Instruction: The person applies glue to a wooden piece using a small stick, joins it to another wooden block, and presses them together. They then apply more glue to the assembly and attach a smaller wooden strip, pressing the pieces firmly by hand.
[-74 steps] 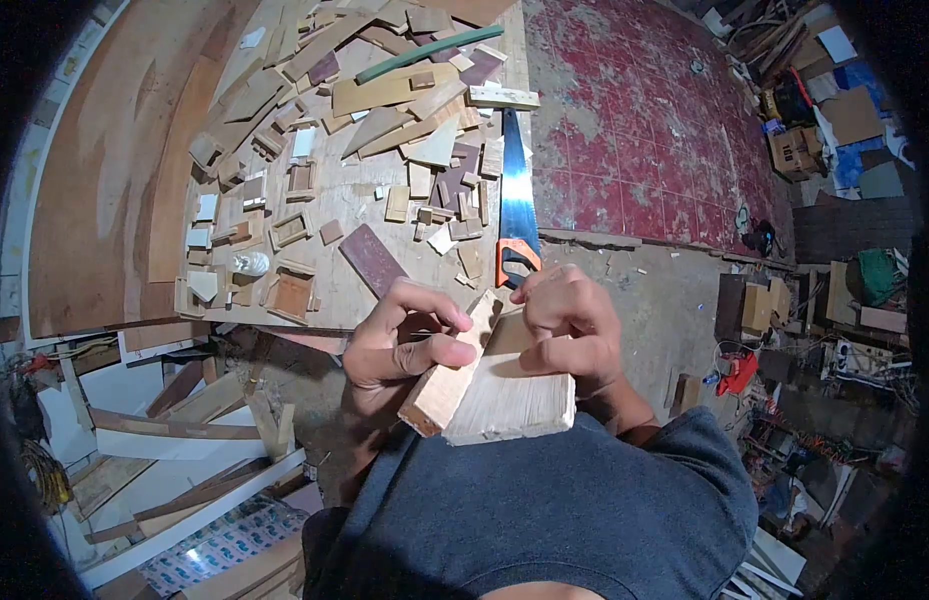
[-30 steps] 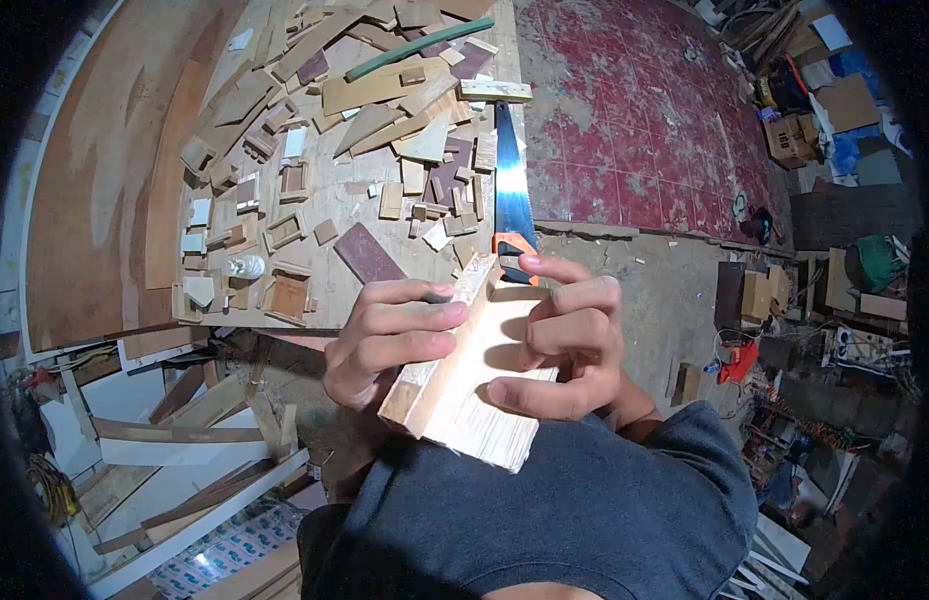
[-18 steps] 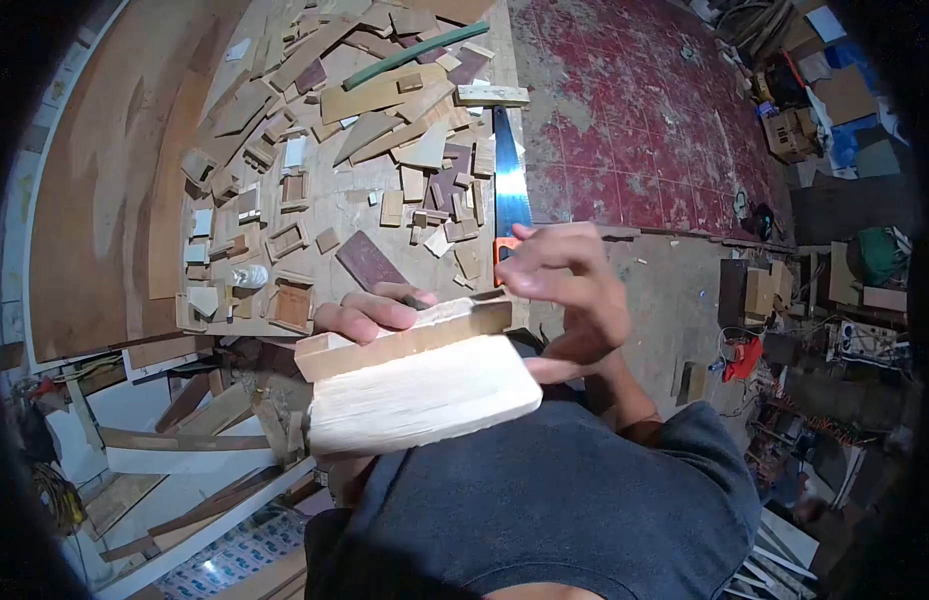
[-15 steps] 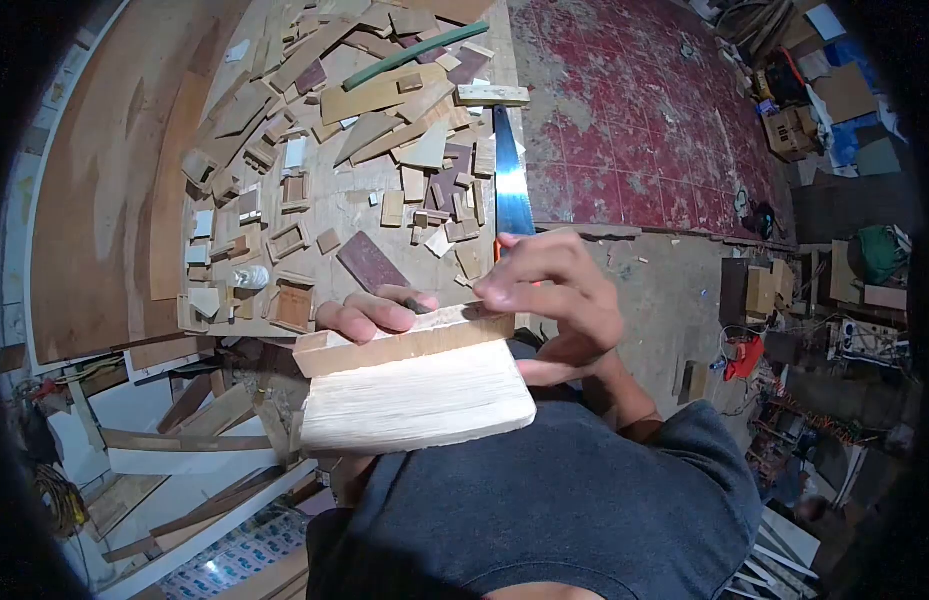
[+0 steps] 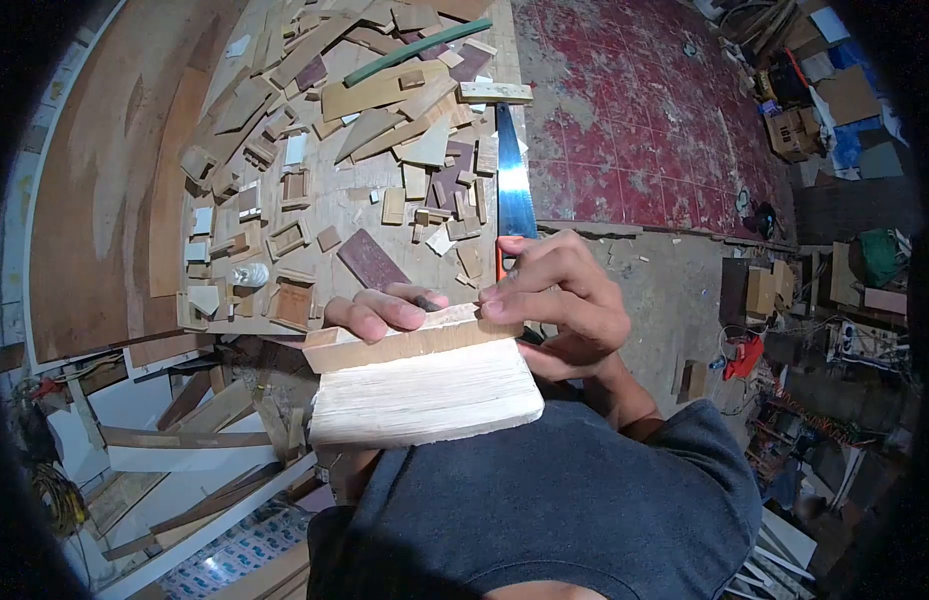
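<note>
Close in front of my chest is a pale wooden piece with a broad, rough-grained face and a raised strip along its far side. Fingers of my left hand wrap over the strip's far edge toward its left end. By those fingertips a small dark stub pokes out. My right hand grips the right end, its fingertips pressed on the strip's top edge and its thumb lower at the side. Just beyond it lies a handsaw, its orange handle partly hidden behind my right hand.
The workbench carries many wood offcuts, small wooden frames, a dark red board, a long green strip and a clear bottle. Boards lean at lower left. Red tiled floor lies right of the bench.
The wooden piece and both hands have shifted slightly right. My right fingertips have come down onto the strip's top edge, showing more of the saw's orange handle.
</note>
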Demonstrator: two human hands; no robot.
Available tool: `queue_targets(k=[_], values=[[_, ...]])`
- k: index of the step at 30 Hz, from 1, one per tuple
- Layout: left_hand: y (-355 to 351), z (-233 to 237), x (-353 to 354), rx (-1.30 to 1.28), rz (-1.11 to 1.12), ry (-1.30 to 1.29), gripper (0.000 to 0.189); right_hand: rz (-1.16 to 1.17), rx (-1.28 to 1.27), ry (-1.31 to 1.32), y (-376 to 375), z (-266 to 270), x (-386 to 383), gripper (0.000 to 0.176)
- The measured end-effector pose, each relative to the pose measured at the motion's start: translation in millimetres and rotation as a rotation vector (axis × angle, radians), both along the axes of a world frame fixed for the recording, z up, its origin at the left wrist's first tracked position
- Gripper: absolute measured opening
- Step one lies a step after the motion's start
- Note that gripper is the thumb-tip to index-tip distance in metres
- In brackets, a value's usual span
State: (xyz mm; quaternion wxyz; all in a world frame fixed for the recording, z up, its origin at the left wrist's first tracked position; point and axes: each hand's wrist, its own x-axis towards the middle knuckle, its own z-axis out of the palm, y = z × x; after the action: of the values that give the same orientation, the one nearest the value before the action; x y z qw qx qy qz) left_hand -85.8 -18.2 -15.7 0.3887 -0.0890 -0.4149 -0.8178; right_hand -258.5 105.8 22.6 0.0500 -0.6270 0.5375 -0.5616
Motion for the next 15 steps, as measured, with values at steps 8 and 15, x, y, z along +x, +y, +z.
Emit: queue_targets(k=[8, 15], values=[[-3.8, -1.8, -2.0, -0.004, -0.012, 0.034, 0.035, -0.024, -0.012, -0.014, -2.3, 3.6, 3.4, 0.034], [-2.3, -0.8, 1.1, 0.043, -0.028, 0.015, 0.033, -0.052, -0.002, -0.022, -1.0, 4.4, 6.6, 0.037]])
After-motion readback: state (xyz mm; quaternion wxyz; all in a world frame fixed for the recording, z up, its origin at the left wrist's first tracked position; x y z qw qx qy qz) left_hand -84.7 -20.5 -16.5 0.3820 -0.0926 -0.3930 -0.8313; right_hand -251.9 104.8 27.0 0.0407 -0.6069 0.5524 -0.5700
